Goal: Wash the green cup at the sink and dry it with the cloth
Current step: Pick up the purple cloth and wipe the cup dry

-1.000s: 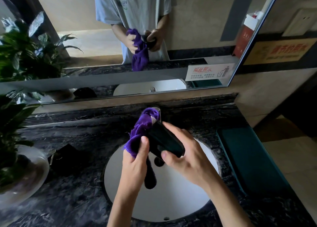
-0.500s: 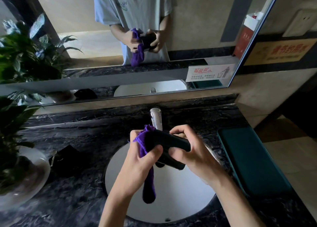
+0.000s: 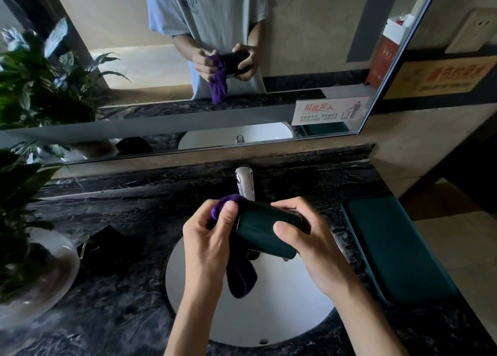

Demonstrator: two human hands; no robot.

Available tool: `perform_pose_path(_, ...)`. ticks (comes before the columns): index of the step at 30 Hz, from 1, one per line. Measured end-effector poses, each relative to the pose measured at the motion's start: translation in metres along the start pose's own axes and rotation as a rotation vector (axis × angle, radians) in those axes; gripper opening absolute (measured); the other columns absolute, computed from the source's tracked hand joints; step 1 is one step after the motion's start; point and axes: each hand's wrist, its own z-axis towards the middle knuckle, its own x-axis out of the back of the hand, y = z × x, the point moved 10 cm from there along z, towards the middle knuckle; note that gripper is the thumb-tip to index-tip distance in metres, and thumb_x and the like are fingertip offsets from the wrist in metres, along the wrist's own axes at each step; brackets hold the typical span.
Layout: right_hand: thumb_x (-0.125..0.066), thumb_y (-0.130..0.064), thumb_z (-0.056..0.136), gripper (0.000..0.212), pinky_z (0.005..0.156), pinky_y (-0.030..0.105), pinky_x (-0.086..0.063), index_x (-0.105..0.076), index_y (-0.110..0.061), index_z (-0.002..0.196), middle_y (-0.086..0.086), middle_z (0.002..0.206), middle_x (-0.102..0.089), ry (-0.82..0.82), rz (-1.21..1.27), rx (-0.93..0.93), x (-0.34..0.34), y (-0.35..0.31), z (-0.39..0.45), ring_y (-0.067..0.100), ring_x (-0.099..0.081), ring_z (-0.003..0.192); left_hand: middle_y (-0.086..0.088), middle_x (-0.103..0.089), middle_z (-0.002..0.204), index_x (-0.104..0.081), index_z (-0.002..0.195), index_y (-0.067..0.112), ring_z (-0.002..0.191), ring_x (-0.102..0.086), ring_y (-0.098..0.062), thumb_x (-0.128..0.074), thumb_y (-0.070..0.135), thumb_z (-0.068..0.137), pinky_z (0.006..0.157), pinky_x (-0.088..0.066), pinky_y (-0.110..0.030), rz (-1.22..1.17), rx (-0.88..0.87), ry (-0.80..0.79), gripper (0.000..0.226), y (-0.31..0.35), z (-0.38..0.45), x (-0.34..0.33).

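i'm holding the green cup (image 3: 265,229) on its side just in front of the faucet (image 3: 245,182), axis running left-right; right hand (image 3: 304,244) is closed around it, left hand (image 3: 212,237) is pinching the purple cloth (image 3: 240,275) at its left-facing mouth

The right hand (image 3: 309,245) grips the green cup (image 3: 262,230) sideways over the sink (image 3: 282,315). The left hand (image 3: 209,237) presses the purple cloth (image 3: 240,275) against its end.
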Motion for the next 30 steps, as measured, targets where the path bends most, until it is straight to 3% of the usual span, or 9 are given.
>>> perform_pose_path(4, -0.071, -0.04, 0.074, 0.033, 0.049, 0.033, -0.045, -0.071, -0.021, 0.102, 0.002, 0.08, -0.069, 0.049, 0.095, -0.019, 0.005, 0.007, 0.002, 0.018, -0.062, 0.062, -0.016, -0.062, 0.082, -0.072, 0.087, 0.016, 0.06, -0.068, -0.015, -0.045, 0.061, 0.099, 0.059, -0.055, -0.035, -0.004, 0.112, -0.228, 0.053, -0.005, -0.006, -0.015)
perform_pose_path(6, -0.07, -0.038, 0.075, 0.032, 0.048, 0.033, -0.043, -0.072, -0.018, 0.101, 0.005, 0.08, -0.069, 0.071, 0.158, -0.028, 0.01, 0.011, 0.002, 0.02, -0.061, 0.061, -0.007, -0.074, 0.083, -0.073, 0.099, 0.016, 0.07, -0.073, -0.017, -0.048, 0.053, 0.101, 0.066, -0.057, -0.03, 0.031, 0.111, -0.343, 0.045, -0.006, -0.009, -0.018)
perform_pose_path(9, -0.069, -0.038, 0.078, 0.031, 0.048, 0.032, -0.042, -0.072, -0.018, 0.101, 0.006, 0.081, -0.07, 0.057, 0.21, -0.034, 0.01, 0.014, 0.001, 0.021, -0.062, 0.06, -0.012, -0.079, 0.095, -0.067, 0.116, 0.016, 0.069, -0.075, -0.015, -0.065, 0.024, 0.102, 0.057, -0.061, -0.025, -0.082, -0.002, -0.241, 0.016, 0.008, -0.008, -0.008)
perform_pose_path(11, -0.069, -0.039, 0.08, 0.031, 0.048, 0.031, -0.043, -0.072, -0.018, 0.102, 0.006, 0.083, -0.07, 0.028, 0.195, -0.029, 0.005, 0.013, 0.001, 0.021, -0.063, 0.06, -0.01, -0.075, 0.077, -0.062, 0.104, 0.012, 0.053, -0.068, -0.015, -0.068, 0.02, 0.098, 0.047, -0.058, -0.027, -0.154, -0.012, -0.15, 0.011, 0.011, -0.008, -0.007)
perform_pose_path(15, -0.068, -0.04, 0.08, 0.031, 0.047, 0.03, -0.042, -0.072, -0.018, 0.102, 0.007, 0.081, -0.069, 0.022, 0.172, -0.013, -0.001, 0.01, 0.001, 0.021, -0.062, 0.059, 0.004, -0.069, 0.058, -0.076, 0.079, 0.016, 0.045, -0.062, -0.002, -0.052, 0.036, 0.105, 0.043, -0.048, -0.015, 0.007, -0.068, -0.13, 0.04, 0.019, -0.011, -0.017)
perform_pose_path(18, -0.067, -0.041, 0.079, 0.036, 0.046, 0.033, -0.04, -0.072, -0.014, 0.102, 0.012, 0.083, -0.069, 0.108, 0.226, -0.026, 0.008, 0.011, 0.002, 0.025, -0.06, 0.062, -0.001, -0.07, 0.09, -0.083, 0.099, 0.022, 0.069, -0.066, -0.001, -0.056, 0.048, 0.103, 0.061, -0.051, -0.012, 0.068, -0.078, -0.258, 0.038, 0.021, -0.016, -0.028)
perform_pose_path(21, -0.067, -0.042, 0.08, 0.042, 0.046, 0.034, -0.04, -0.07, -0.009, 0.107, 0.021, 0.09, -0.068, 0.125, 0.293, -0.026, 0.013, 0.011, 0.002, 0.031, -0.059, 0.068, 0.005, -0.067, 0.113, -0.065, 0.136, 0.032, 0.101, -0.068, -0.003, -0.072, 0.049, 0.082, 0.081, -0.054, -0.011, 0.175, -0.113, -0.216, 0.056, 0.02, -0.018, -0.016)
perform_pose_path(24, -0.066, -0.04, 0.082, 0.041, 0.047, 0.033, -0.039, -0.07, -0.008, 0.108, 0.025, 0.093, -0.066, 0.123, 0.335, -0.033, 0.013, 0.012, 0.001, 0.032, -0.057, 0.07, 0.009, -0.076, 0.114, -0.061, 0.126, 0.031, 0.1, -0.074, -0.005, -0.082, 0.043, 0.072, 0.068, -0.058, -0.012, 0.06, -0.103, -0.158, 0.059, 0.019, -0.02, -0.002)
perform_pose_path(30, -0.065, -0.041, 0.084, 0.048, 0.047, 0.032, -0.038, -0.064, -0.001, 0.111, 0.025, 0.094, -0.065, 0.127, 0.422, -0.072, 0.011, 0.02, 0.002, 0.03, -0.058, 0.064, 0.004, -0.07, 0.133, -0.064, 0.134, 0.03, 0.116, -0.07, -0.008, -0.083, 0.064, 0.074, 0.086, -0.057, -0.018, -0.072, -0.089, -0.094, 0.071, 0.013, -0.025, 0.008)
